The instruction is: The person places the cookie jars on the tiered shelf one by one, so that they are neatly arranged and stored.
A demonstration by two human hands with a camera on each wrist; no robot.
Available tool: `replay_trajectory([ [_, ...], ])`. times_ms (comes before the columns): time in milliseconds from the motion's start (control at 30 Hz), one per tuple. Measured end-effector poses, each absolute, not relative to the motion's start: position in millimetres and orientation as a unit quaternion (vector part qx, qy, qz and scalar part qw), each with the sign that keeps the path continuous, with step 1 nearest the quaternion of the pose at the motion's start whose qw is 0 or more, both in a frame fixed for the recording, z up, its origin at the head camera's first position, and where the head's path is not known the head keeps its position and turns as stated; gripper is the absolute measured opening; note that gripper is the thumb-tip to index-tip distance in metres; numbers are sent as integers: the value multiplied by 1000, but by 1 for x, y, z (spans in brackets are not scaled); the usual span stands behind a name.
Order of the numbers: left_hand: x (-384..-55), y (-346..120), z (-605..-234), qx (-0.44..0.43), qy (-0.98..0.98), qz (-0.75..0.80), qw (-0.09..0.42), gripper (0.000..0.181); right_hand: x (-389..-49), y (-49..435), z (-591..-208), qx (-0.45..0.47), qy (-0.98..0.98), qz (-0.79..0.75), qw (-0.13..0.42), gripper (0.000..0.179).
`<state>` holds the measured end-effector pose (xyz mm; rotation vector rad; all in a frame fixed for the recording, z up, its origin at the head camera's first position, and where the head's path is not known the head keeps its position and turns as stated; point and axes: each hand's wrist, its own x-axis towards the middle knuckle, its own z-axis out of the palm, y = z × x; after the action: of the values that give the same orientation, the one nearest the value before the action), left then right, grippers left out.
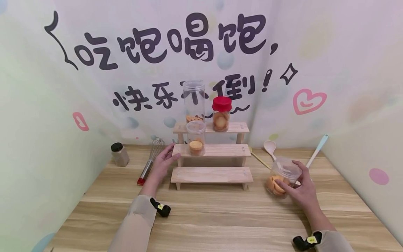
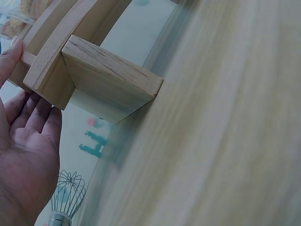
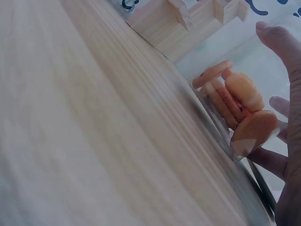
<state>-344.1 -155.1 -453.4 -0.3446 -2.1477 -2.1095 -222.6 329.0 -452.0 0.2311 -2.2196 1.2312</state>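
A three-tier wooden display shelf [image 1: 217, 174] stands at the middle of the table. My left hand [image 1: 162, 164] grips the left end of its middle tier, thumb on top and fingers against the underside, as the left wrist view shows. At the right, my right hand [image 1: 304, 189] holds a clear plastic jar [image 1: 287, 169] around its side; orange-brown cookies [image 3: 254, 127] lie in its bottom. The jar tilts slightly, low over the table. On the middle tier sits a short clear jar [image 1: 196, 134] with cookies. The top tier bears a tall clear jar [image 1: 193, 101] and a red-lidded cookie jar [image 1: 221, 115].
A black-capped jar [image 1: 120, 154] and a whisk [image 1: 152, 159] are left of the shelf. Right of it lie a pale spoon [image 1: 269, 147], a yellow-handled utensil [image 1: 261, 159] and a blue-handled utensil [image 1: 319, 147]. A printed cloth [image 1: 151, 73] hangs behind the table.
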Motion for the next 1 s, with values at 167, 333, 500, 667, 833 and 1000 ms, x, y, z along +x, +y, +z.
replay_trajectory([
  [167,-344,-155,-451,-111,-706,-698,52,66,-221,328,-449,80,-822,479,298,89],
  [333,-338,-156,-444,-106,-713,-692,33,67,-229,331,-448,69,-810,495,305,91],
  [500,-338,-155,-446,-104,-711,-695,28,69,-232,322,-429,61,-808,492,319,91],
  [667,-342,-156,-455,-106,-707,-698,34,70,-240,314,-409,78,-809,476,335,95],
  [833,-343,-156,-455,-103,-716,-689,45,72,-255,304,-391,120,-762,521,365,97],
  [1000,-345,-157,-456,-107,-717,-687,48,73,-263,282,-371,175,-685,604,367,92],
])
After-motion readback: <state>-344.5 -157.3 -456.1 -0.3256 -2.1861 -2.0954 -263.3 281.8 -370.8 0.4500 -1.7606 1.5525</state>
